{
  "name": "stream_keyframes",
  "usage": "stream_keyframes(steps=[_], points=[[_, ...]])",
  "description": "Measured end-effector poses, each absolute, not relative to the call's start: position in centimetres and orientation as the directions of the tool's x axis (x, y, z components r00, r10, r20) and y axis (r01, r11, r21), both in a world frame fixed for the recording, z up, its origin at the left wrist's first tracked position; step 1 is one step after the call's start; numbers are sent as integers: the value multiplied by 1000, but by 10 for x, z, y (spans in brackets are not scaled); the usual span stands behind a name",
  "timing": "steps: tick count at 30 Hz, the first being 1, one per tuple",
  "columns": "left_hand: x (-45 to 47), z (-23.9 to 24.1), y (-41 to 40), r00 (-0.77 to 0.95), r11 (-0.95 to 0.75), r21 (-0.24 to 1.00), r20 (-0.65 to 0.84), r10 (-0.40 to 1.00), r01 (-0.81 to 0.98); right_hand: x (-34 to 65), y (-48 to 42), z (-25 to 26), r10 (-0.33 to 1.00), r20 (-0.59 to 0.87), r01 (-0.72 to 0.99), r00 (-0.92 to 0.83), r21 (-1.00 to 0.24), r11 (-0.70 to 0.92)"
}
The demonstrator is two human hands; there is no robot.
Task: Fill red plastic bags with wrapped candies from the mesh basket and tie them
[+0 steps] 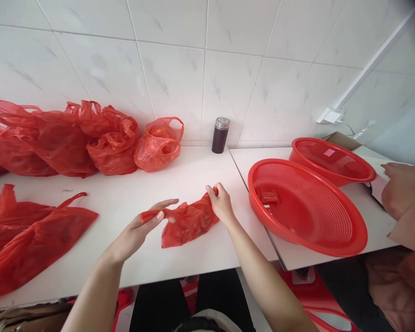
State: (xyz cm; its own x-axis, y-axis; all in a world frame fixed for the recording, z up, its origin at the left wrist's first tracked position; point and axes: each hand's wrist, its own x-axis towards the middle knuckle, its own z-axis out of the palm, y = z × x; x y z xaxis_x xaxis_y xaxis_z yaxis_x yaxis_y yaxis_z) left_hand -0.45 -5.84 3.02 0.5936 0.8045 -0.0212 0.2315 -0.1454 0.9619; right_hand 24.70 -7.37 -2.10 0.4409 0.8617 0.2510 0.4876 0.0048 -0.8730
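A red plastic bag [190,222] lies on the white table between my two hands, bunched up, with darker contents showing faintly through it. My left hand [143,226] pinches one handle end of the bag between thumb and palm, its other fingers stretched out. At the bag's far right corner, my right hand [221,203] is closed around the other gathered end. What is inside the bag cannot be made out.
Filled red bags [62,143] line the wall at left, and a flatter red bag [38,235] lies nearer. A dark thermos [220,136] stands by the wall. Right are two red plastic baskets [332,221], small red packets in the nearer one, and another person's arm [406,191].
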Motion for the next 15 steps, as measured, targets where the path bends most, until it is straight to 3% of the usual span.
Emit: stream_keyframes(steps=[3, 5, 8, 11, 15], points=[[19, 33, -54, 569, -47, 997, 72, 819, -59, 231, -81, 8, 873, 324, 414, 365, -896, 160], [33, 29, -53, 510, 66, 987, 17, 860, -143, 223, -87, 25, 887, 355, 352, 294, -904, 245], [44, 26, -55, 529, 189, 979, -121, 840, -76, 215, -92, 43, 906, 386, 349, 176, -885, 309], [47, 29, -59, 635, 183, 983, -130, 761, -18, 207, -91, 51, 909, 409, 393, 80, -851, 348], [50, 30, -62, 601, 162, 986, -144, 786, 25, 199, -85, 52, 910, 416, 362, -2, -848, 388]])
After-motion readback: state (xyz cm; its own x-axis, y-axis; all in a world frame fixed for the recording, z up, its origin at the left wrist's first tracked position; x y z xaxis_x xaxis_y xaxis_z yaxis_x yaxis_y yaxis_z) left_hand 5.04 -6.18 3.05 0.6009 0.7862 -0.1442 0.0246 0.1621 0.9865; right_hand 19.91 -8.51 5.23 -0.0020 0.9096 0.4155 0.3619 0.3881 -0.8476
